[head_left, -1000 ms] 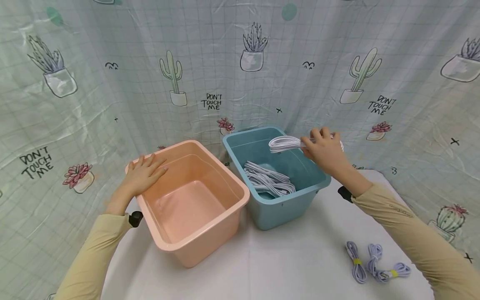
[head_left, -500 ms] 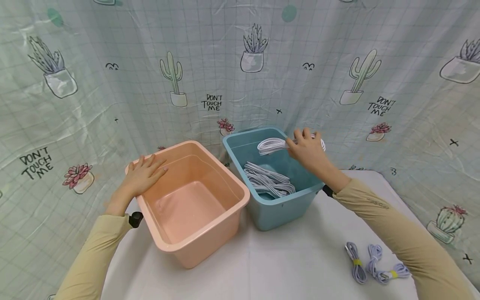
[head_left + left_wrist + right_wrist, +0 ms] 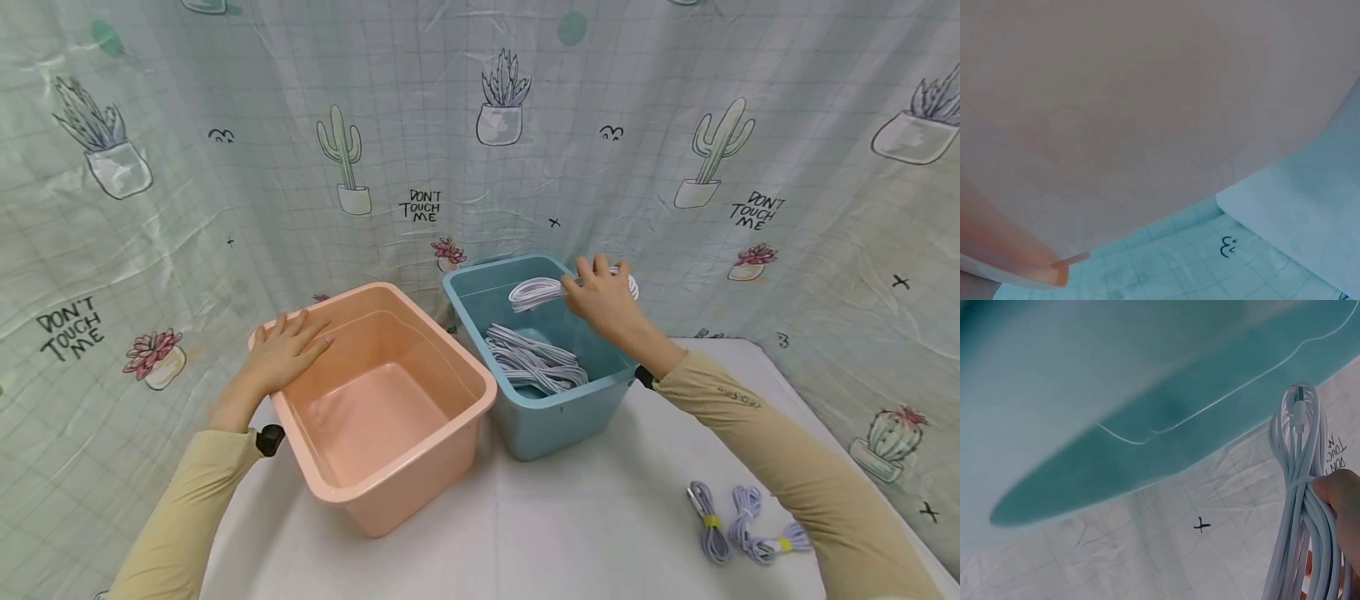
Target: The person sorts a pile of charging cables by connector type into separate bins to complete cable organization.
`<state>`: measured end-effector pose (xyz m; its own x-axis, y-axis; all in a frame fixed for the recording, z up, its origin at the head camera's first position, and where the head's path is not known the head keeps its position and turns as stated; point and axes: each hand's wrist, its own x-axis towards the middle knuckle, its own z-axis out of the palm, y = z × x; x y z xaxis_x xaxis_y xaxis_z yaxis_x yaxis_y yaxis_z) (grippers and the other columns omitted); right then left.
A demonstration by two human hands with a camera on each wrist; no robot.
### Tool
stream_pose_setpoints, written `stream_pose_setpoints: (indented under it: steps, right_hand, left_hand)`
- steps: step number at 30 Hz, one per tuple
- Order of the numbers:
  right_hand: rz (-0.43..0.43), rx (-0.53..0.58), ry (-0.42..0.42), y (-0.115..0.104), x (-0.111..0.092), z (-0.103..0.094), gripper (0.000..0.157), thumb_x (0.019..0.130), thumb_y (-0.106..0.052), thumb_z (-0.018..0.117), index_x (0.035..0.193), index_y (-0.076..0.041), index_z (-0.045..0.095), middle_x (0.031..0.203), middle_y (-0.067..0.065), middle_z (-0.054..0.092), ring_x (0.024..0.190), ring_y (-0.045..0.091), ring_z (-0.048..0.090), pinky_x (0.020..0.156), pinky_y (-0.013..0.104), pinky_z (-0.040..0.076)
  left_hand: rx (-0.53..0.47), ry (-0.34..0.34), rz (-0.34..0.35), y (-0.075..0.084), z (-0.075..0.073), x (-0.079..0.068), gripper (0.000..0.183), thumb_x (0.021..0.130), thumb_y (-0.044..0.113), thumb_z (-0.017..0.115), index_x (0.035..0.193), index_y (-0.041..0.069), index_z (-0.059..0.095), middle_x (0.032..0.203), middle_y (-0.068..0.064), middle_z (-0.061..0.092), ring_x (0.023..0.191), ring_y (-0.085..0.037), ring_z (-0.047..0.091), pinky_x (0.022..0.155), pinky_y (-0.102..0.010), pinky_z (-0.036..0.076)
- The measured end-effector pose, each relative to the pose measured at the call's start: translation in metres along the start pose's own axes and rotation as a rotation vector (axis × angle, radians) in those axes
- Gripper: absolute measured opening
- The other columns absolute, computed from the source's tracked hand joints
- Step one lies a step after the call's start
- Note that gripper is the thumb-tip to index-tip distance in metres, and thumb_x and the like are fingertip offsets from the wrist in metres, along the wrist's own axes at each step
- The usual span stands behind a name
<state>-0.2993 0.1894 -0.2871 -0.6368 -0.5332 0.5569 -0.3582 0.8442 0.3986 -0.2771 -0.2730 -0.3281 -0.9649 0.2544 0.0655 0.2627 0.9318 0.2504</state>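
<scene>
Right of centre in the head view, the right hand (image 3: 602,298) grips a bundled white cable (image 3: 542,290) over the blue bin (image 3: 562,429). Left of centre, the left hand (image 3: 281,356), fingers extended, rests on the peach bin (image 3: 416,483).

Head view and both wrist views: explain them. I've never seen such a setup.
There is no machine, just a person working bare-handed. The head view is taken from the person's head, looking down; each wrist view is taken from that wrist. On the white table stand a peach bin and a blue bin, with white cables lying in the blue one; three small cable bundles lie to the right. The left hand rests on the peach bin's edge. The right hand holds a coiled white cable over the blue bin; the right wrist view shows its plug. The left wrist view is mostly a pale blur.
</scene>
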Motion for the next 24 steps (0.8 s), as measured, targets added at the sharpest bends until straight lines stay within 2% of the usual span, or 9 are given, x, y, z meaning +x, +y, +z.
stream_pose_setpoints:
  steps: [12,24]
  right_hand:
    - [-0.038,-0.007,0.013,-0.0019,0.004,-0.0003,0.02,0.085,-0.025,0.059,0.092,-0.008,0.052,0.096,0.015,0.048,0.086,0.034,0.045,0.066,0.054,0.04]
    - [-0.068,0.017,0.106,-0.0087,0.0093,-0.0059,0.025,0.085,-0.031,0.059,0.091,-0.008,0.051,0.093,0.014,0.046,0.079,0.031,0.04,0.055,0.047,0.033]
  left_hand:
    - [-0.003,0.001,0.004,0.0004,0.0014,0.001,0.061,0.094,0.051,0.025,0.141,0.013,0.027,0.147,-0.025,0.01,0.131,-0.053,-0.002,0.096,-0.07,-0.005]
    - [-0.006,-0.003,0.006,0.0,0.0013,0.0009,0.062,0.093,0.053,0.024,0.142,0.014,0.025,0.147,-0.025,0.009,0.131,-0.052,-0.003,0.097,-0.07,-0.005]
